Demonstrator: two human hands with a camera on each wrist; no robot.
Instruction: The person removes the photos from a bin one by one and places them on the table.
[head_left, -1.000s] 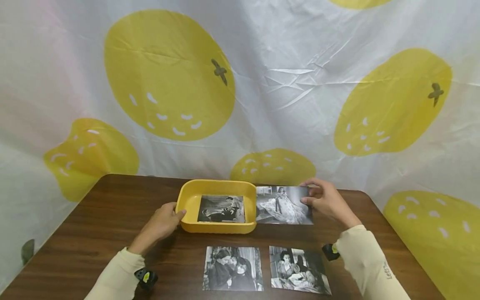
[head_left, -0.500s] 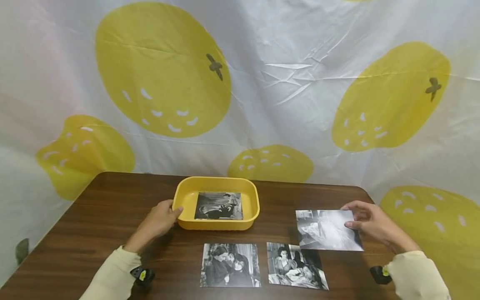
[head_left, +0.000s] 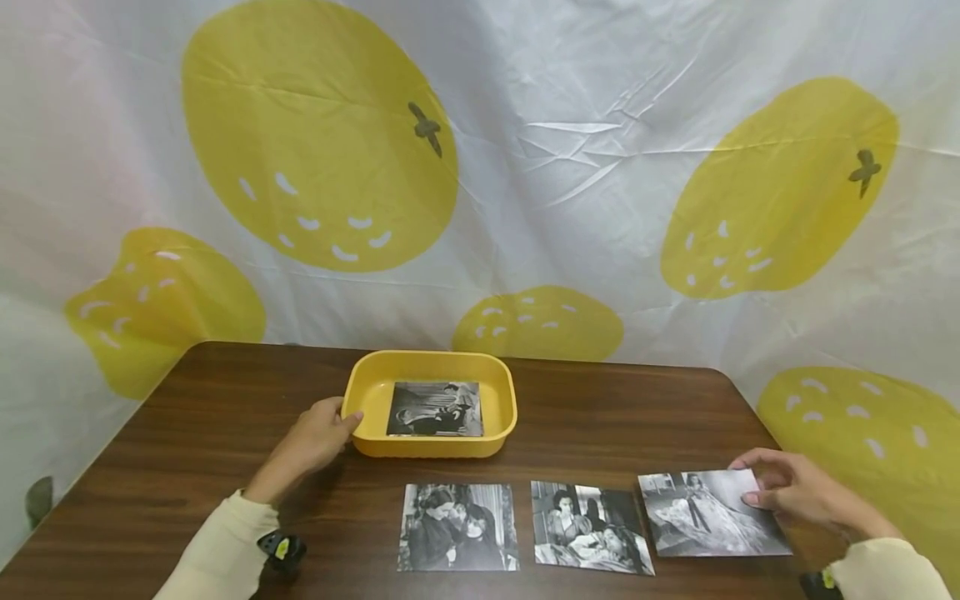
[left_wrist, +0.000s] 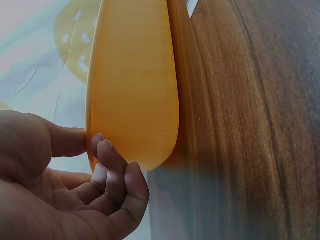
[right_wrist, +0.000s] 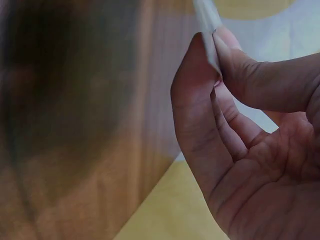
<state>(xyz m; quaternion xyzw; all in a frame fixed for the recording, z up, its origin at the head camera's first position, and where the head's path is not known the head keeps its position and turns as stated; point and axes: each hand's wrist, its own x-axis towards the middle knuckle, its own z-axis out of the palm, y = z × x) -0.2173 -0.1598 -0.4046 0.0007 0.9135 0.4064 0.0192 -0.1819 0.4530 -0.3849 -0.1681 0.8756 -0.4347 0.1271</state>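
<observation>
My left hand (head_left: pixel 318 435) grips the left end of a yellow plastic tray (head_left: pixel 431 448), its thumb over the rim. In the left wrist view the fingers curl against the outer wall of the tray (left_wrist: pixel 132 85). Inside the tray lies a black-and-white photo (head_left: pixel 437 408). At the right, my right hand (head_left: pixel 806 492) pinches the right edge of another black-and-white photo (head_left: pixel 708 517), which shows a figure in a wide gown. The right wrist view has this photo (right_wrist: pixel 207 15) edge-on between thumb and forefinger.
Two more black-and-white photos lie flat near the front: one of a huddled group (head_left: pixel 457 529), one of a seated figure (head_left: pixel 592 529) just left of the held photo. A brown wooden table (head_left: pixel 225 417) meets a lemon-print cloth (head_left: pixel 540 208) behind it.
My right hand has carried the gown photo from the tray's right side, rightward and toward me, beside the two front photos. The left hand keeps its grip on the tray.
</observation>
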